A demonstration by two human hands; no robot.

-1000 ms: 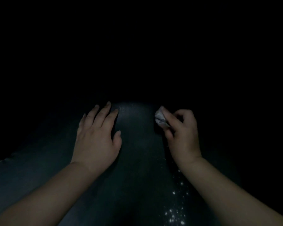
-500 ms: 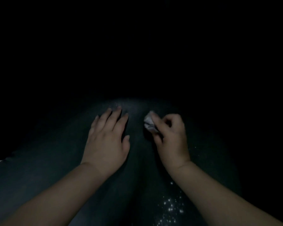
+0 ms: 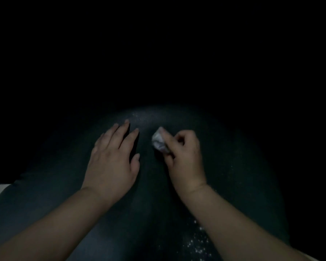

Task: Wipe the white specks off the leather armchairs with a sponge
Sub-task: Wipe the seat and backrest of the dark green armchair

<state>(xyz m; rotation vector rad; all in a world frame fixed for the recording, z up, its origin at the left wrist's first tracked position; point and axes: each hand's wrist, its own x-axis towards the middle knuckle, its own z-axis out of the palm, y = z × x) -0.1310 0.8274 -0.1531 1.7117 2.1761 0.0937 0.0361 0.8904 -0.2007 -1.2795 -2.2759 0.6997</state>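
Both my hands now sit closer together than 1 second ago. My left hand (image 3: 111, 164) flat, fingers spread, on dark leather armchair (image 3: 55, 194), frame centre. My right hand (image 3: 184, 157) pinches pale sponge (image 3: 158, 141), pressed on leather. White specks (image 3: 198, 245) lower right.

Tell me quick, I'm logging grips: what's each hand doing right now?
Left hand: open, flat on the dark leather armrest, holding nothing.
Right hand: closed on a small whitish sponge.
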